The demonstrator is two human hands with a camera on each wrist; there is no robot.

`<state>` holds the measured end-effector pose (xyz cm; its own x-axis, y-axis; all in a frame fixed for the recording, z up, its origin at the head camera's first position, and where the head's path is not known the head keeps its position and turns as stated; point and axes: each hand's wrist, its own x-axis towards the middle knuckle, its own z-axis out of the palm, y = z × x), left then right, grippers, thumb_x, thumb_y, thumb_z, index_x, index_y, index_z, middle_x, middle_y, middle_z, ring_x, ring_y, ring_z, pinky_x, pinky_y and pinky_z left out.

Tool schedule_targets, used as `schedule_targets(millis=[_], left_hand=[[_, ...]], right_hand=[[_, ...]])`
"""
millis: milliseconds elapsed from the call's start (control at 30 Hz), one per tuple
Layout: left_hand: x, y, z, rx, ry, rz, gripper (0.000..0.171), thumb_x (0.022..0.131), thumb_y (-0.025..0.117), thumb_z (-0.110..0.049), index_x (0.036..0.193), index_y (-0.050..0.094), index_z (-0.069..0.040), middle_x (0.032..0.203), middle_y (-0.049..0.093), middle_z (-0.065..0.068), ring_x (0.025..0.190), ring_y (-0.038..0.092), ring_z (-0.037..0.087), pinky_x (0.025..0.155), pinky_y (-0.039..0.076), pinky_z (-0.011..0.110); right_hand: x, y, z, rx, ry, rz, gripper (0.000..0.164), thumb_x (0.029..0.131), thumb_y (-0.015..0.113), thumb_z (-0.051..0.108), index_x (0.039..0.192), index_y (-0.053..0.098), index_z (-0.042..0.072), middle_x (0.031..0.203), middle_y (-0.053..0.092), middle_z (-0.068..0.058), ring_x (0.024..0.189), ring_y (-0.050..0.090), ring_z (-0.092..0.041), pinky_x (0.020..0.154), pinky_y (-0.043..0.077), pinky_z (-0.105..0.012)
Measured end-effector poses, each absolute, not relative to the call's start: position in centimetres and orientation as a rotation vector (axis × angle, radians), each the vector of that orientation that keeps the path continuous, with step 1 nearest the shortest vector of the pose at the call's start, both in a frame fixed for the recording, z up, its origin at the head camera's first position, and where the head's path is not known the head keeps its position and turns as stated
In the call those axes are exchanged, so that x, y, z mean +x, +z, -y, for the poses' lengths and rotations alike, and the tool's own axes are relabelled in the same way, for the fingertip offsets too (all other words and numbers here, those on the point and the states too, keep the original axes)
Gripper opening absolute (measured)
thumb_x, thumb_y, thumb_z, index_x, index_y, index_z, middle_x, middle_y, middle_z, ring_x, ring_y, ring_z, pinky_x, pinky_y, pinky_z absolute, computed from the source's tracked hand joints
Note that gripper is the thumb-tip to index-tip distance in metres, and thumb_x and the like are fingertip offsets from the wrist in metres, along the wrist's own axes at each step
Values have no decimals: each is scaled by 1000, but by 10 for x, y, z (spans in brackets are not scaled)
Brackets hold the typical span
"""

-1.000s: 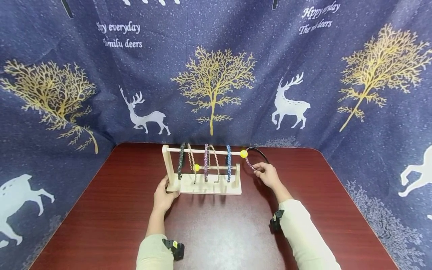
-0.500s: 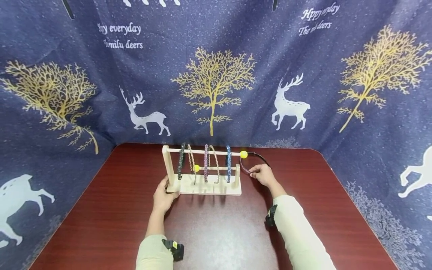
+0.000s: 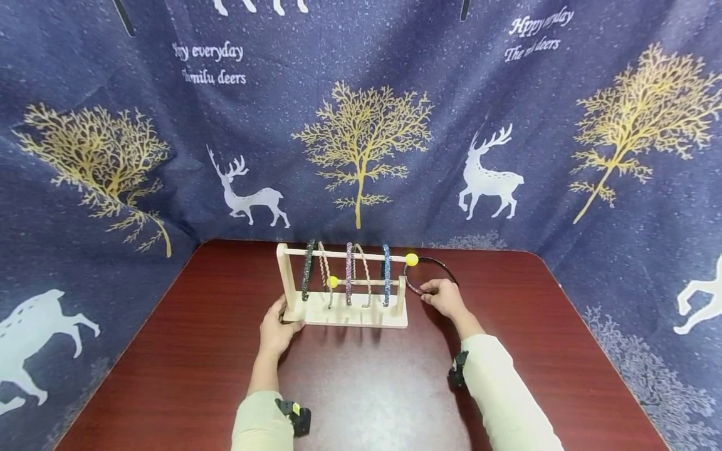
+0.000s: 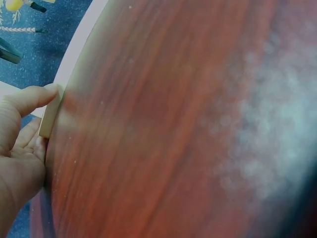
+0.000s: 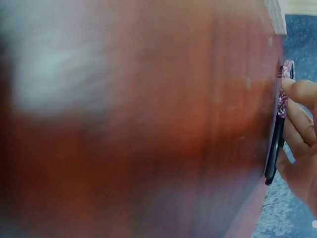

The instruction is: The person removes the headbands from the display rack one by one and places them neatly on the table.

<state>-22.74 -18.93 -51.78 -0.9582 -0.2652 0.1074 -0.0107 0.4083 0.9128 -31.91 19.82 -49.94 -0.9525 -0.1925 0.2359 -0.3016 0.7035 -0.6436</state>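
Left hand: And here your left hand point(image 3: 276, 331) has the rack point(image 3: 338, 318) pinched at the left end of its base, thumb at the front edge, fingers round behind the corner.
Right hand: Over on the other side, your right hand point(image 3: 445, 297) grips a band point(image 3: 413, 289) between thumb and fingers.
Held band: It's just beyond the rack's right end, its loop near the yellow ball point(image 3: 412, 259) of the top bar point(image 3: 372, 255); glittery pink under your thumb in the right wrist view, with a black end running past your fingers. Can't tell whether it touches the table point(image 3: 169, 351).
Top bar: Five more hang along it, left to right: black band point(image 3: 307, 272), beige band point(image 3: 323, 263), purple band point(image 3: 349, 275), second beige band point(image 3: 366, 282), blue band point(image 3: 387, 275).
Low bar: The low bar point(image 3: 375, 282) runs left from the short post to its own yellow ball point(image 3: 333, 282).
Wrists: A small black camera point(image 3: 301, 421) rides by your left sleeve point(image 3: 262, 419).
Backdrop: Blue cloth point(image 3: 271, 125), white deer, golden trees, all behind your table.
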Motion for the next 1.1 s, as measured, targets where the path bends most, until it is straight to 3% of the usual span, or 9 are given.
schedule_targets(millis=[133,300,567,833,1100], left_hand=[[-227,-517,190,257,-1584,2432,78,67,76,3,138,44,-5,130,51,21,116,48,37,99,38,48],[-227,-518,191,249,-1585,2426,78,67,76,4,137,44,-3,129,51,22,115,48,38,98,39,47],[-227,-516,190,235,-1603,2417,76,67,75,6,136,44,-2,126,52,24,115,49,38,98,39,47],[-227,-515,190,251,-1605,2414,75,68,75,6,136,45,-1,126,52,25,117,48,38,99,39,45],[-228,-517,189,244,-1614,2411,76,68,75,6,137,44,-1,127,47,25,116,47,39,99,39,45]], right_hand=[[-308,-497,-197,419,1087,2695,27,77,71,2,103,68,-2,96,67,-15,92,63,-30,82,49,-46],[-290,-487,-192,437,1250,2609,38,79,71,5,115,61,-3,103,64,-21,94,62,-33,80,51,-47],[-260,-454,-182,369,1710,2418,44,80,69,-1,121,55,-7,107,60,-26,95,59,-38,80,52,-33],[-228,-418,-162,387,1905,2291,51,79,66,-10,126,46,-10,111,56,-29,105,50,-47,94,42,-51],[-224,-431,-150,486,1950,2146,54,80,66,-9,130,45,-6,115,53,-28,104,51,-42,94,44,-44]])
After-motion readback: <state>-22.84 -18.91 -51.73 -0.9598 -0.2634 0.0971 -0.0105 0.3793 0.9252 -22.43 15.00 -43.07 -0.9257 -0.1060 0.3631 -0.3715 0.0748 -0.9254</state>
